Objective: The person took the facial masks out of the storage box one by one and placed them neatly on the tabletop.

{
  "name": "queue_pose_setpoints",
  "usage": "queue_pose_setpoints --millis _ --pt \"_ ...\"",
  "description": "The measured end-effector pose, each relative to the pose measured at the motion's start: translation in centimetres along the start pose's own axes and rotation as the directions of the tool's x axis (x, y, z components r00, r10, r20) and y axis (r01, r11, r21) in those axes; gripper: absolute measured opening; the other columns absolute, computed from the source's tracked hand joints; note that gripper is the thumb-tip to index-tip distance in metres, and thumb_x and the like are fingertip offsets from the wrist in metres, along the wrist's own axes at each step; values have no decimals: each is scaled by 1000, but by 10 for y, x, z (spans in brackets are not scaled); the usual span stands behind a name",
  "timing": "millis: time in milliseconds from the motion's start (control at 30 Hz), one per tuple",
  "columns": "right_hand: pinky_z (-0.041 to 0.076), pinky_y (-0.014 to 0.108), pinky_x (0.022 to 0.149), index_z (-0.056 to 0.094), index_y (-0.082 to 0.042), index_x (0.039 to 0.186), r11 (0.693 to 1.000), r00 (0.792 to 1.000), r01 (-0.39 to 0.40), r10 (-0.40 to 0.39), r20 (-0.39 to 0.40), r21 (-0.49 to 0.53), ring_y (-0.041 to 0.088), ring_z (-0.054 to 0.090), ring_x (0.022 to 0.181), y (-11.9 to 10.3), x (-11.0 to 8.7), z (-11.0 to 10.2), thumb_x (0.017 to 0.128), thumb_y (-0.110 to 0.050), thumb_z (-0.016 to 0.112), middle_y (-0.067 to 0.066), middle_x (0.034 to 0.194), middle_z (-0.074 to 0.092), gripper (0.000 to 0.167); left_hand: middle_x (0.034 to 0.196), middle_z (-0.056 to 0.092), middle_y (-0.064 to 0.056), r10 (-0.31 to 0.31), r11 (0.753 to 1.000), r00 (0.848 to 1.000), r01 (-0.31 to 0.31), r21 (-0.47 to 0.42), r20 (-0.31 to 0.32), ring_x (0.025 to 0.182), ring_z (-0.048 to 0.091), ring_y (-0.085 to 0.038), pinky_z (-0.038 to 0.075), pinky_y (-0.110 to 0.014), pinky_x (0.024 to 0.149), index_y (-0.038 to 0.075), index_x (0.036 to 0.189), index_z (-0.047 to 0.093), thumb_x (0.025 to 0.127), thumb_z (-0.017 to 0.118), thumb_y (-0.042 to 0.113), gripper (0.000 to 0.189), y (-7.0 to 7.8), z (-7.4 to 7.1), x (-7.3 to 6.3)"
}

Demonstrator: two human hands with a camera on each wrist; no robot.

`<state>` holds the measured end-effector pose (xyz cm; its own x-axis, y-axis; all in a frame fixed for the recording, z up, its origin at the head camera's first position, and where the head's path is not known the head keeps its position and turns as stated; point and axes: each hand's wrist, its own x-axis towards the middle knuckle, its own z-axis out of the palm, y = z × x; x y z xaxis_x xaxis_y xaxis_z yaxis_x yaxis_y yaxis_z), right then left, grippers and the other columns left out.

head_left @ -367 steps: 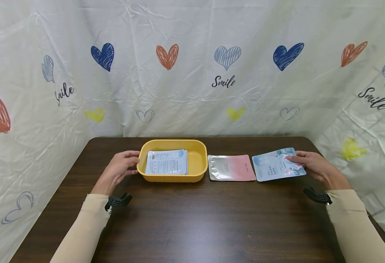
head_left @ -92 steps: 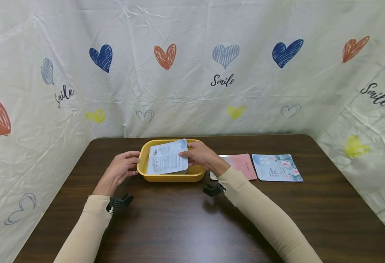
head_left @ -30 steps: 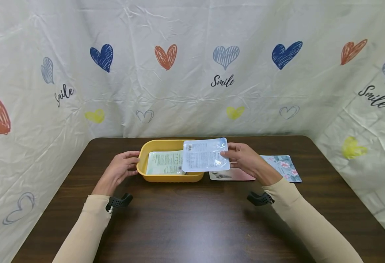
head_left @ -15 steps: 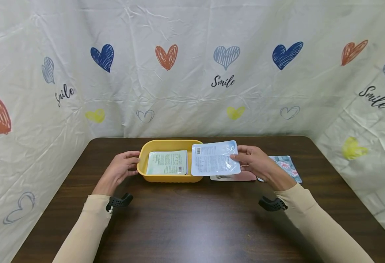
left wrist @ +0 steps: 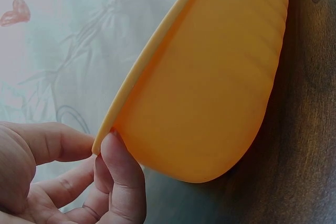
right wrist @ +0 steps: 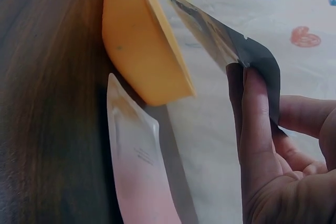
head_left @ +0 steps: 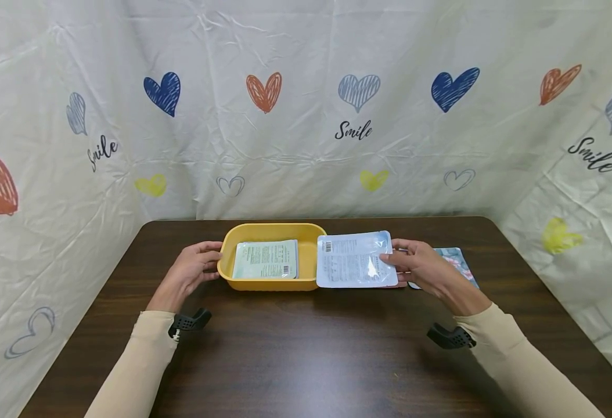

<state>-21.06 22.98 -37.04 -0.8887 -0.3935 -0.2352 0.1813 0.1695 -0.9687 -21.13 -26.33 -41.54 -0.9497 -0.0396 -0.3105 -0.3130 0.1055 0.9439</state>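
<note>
My left hand [head_left: 194,270] holds the left end of a yellow plastic basin [head_left: 274,284], thumb and fingertips [left wrist: 119,163] at its rim. A pale green printed pouch [head_left: 265,259] lies on top in the basin, over a bluish edge. My right hand [head_left: 421,267] pinches a flat light blue sheet-mask pouch [head_left: 357,261] by its right edge, printed back up. It is raised beside the basin's right end, over the pink and silver pouch [right wrist: 142,177], which it mostly hides in the head view.
A blue floral pouch [head_left: 454,261] lies on the dark wood table [head_left: 306,360], partly behind my right hand. A white curtain [head_left: 306,162] with printed hearts hangs behind the table's far edge.
My right hand first lays the floral pouch down at right, then lifts the light blue pouch out of the basin and carries it right, uncovering the green pouch. The left hand stays put.
</note>
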Motion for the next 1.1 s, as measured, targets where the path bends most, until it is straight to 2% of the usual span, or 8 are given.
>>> queue_pose_setpoints --millis 100,300,500,700,900,1100 --pt "54 32 65 45 4 138 1000 1000 -5 5 9 -4 20 73 85 2 -4 -2 101 -19 64 4 103 75 48 145 49 -20 6 1000 1000 -6 3 -2 107 62 -27 59 -28 80 6 147 50 102 60 16 47 -1 0 0" --pt "60 37 76 44 6 140 1000 1000 7 -7 25 -3 20 73 92 9 -14 -7 101 -16 63 2 107 75 49 146 50 -20 6 1000 1000 -6 2 1 107 62 -27 59 -28 80 7 147 50 102 61 17 47 -2 0 0" --pt "60 39 79 45 6 142 1000 999 -6 7 45 -24 20 73 94 16 -22 -13 101 -18 63 1 111 75 50 145 50 -20 7 1000 1000 -7 5 2 108 61 -28 59 -29 81 6 147 50 102 60 17 47 0 0 -1" --pt "61 40 80 48 6 138 1000 996 -13 13 91 6 23 73 96 22 -30 -16 103 -14 60 2 112 75 42 144 51 -19 1 1000 1000 -1 0 -3 108 61 -28 59 -28 80 6 147 50 102 60 16 47 0 0 1" --pt "61 41 80 53 2 132 999 992 -43 40 124 18 23 73 97 30 -36 -17 102 -13 60 4 112 75 34 143 51 -19 -2 1000 1000 2 -7 -5 106 60 -28 59 -28 80 6 147 50 102 60 15 47 0 -1 2" --pt "61 43 82 55 2 131 996 986 -90 87 142 14 26 74 98 40 -41 -17 101 -14 62 6 114 75 35 143 51 -19 0 1000 1000 0 -2 -1 104 61 -27 59 -28 79 5 147 49 103 59 15 46 0 -1 1"
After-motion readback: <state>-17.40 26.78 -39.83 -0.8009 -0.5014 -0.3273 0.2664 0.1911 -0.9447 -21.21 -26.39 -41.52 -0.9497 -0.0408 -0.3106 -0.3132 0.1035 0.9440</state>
